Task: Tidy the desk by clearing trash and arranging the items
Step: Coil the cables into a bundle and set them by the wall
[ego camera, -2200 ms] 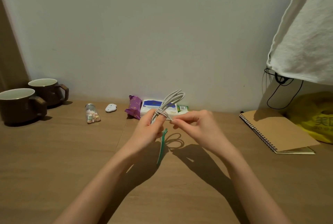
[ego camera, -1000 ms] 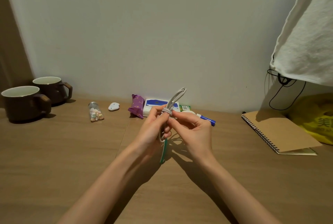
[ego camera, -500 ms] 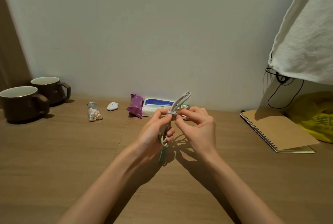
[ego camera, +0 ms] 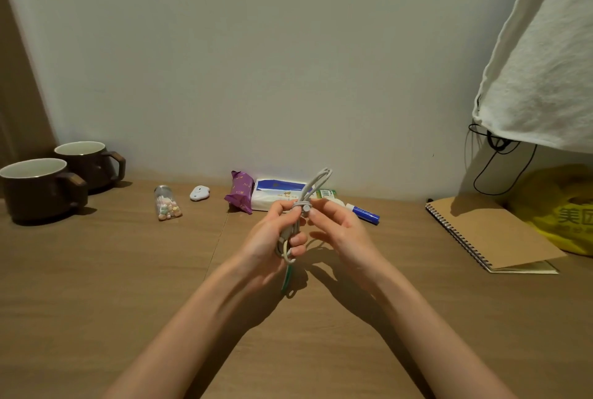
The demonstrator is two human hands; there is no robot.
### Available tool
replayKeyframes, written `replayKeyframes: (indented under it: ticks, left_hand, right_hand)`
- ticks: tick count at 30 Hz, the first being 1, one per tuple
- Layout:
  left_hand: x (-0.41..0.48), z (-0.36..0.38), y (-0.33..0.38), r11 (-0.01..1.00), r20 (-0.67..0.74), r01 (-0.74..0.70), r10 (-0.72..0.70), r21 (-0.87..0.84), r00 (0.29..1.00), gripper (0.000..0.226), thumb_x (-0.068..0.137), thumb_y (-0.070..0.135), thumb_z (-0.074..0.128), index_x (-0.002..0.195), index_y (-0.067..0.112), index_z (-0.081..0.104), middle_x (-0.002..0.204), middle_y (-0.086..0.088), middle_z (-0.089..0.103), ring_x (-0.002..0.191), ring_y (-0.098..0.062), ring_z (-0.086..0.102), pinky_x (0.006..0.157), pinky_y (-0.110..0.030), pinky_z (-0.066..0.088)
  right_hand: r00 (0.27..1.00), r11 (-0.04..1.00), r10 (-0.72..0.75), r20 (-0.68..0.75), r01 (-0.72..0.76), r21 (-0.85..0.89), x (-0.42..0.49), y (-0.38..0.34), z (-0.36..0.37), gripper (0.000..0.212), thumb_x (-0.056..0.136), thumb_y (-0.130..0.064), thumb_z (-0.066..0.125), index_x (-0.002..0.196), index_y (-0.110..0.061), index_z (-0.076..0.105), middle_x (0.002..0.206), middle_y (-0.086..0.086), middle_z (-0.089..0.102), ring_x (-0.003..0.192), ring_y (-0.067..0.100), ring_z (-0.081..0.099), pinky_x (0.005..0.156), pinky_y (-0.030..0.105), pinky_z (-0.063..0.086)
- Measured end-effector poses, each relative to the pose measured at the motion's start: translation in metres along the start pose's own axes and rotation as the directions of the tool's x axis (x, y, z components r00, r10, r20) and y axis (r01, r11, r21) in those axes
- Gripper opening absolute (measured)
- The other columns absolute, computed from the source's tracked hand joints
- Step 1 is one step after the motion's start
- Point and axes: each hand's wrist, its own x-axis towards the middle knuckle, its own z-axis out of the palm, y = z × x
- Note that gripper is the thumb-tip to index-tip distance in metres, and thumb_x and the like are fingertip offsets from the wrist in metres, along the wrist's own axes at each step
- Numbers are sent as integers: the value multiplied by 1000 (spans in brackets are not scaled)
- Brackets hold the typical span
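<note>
The left hand (ego camera: pixel 269 238) holds a coiled grey-white cable (ego camera: pixel 316 182) just above the wooden bench (ego camera: pixel 96 270). Its grip is curled round the bundle's lower part, and a loop sticks up above the fingers. The right hand (ego camera: pixel 340 228) pinches the cable's end at the wrap round the bundle's middle. A green strip (ego camera: pixel 286 280) hangs below the left hand. Behind lie a purple snack wrapper (ego camera: pixel 240 192), a white-and-blue tissue pack (ego camera: pixel 272 195) and a blue marker (ego camera: pixel 365 214).

A pale wall (ego camera: pixel 256 61) rises behind the desk's (ego camera: pixel 96 270) far edge. Over the far right corner hangs a white cloth (ego camera: pixel 545 77), with a thin black cord (ego camera: pixel 495 143) looping below it.
</note>
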Motion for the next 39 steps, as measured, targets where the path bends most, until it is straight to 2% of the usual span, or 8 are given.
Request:
replayKeyframes:
  ticks: [7,12,18,21,23,27,32,39]
  left_hand:
    - [2,-4,0,992,-61,-4,12,128,998,17,98,14,40,113,8,43,78,-6,41,49,-8,40,41,-18,32]
    - [4,-4,-3,982,-132,39,-14,183,991,22,99,19,40,120,11,41,84,-8,44,54,-9,40,44,-19,33]
    - [-3,1,1,920,-165,17,52,392,985,23,99,24,41,120,17,37,92,-12,54,70,-10,57,49,-24,48]
    - [-7,4,0,853,-141,-26,116,522,983,26,100,22,39,124,16,34,119,-32,46,84,-15,60,77,-43,50]
    - [-7,5,-1,829,-110,-63,149,556,983,25,100,22,38,124,16,34,124,-30,44,77,-9,54,68,-36,50]
    - [-5,4,-1,842,-106,-65,144,536,984,22,100,20,37,122,16,38,91,-17,43,74,-5,47,75,-35,48]
    - [-4,2,-4,767,-130,-157,300,623,945,21,101,23,33,118,17,45,101,2,51,81,-6,53,76,-26,51]
    - [3,-10,-7,746,-248,-183,427,641,869,17,100,23,38,111,22,50,96,6,54,110,-34,51,89,-43,46]
  right_hand:
    - [883,959,-255,-393,178,-221,-1,8,10,15,76,-18,79,85,-19,68,88,-5,67,87,12,62,74,23,50]
    - [880,882,-391,-271,274,-382,-8,8,7,14,78,-15,77,92,-18,78,86,-8,74,84,7,68,71,19,55]
    - [977,993,-76,-200,56,-105,-4,1,6,8,83,-28,70,89,-25,75,89,-5,75,90,11,67,72,22,51]
    - [976,999,28,-215,-31,-12,-4,4,6,8,81,-28,72,88,-25,74,90,-4,74,94,13,67,80,28,55]
    - [976,999,47,-211,-45,12,-4,6,6,9,81,-26,73,89,-23,75,92,-2,74,97,14,67,85,32,56]
    - [978,994,-31,-208,8,-113,-2,5,4,8,85,-21,69,89,-28,69,93,-6,72,94,10,66,82,26,56]
    - [976,862,-170,-137,79,-501,-3,7,4,12,92,-25,60,102,-22,65,94,-10,65,88,2,60,69,15,49]
    - [994,869,-110,11,101,-484,-4,-1,4,8,94,-23,57,92,-22,65,91,-6,65,88,4,60,66,12,46]
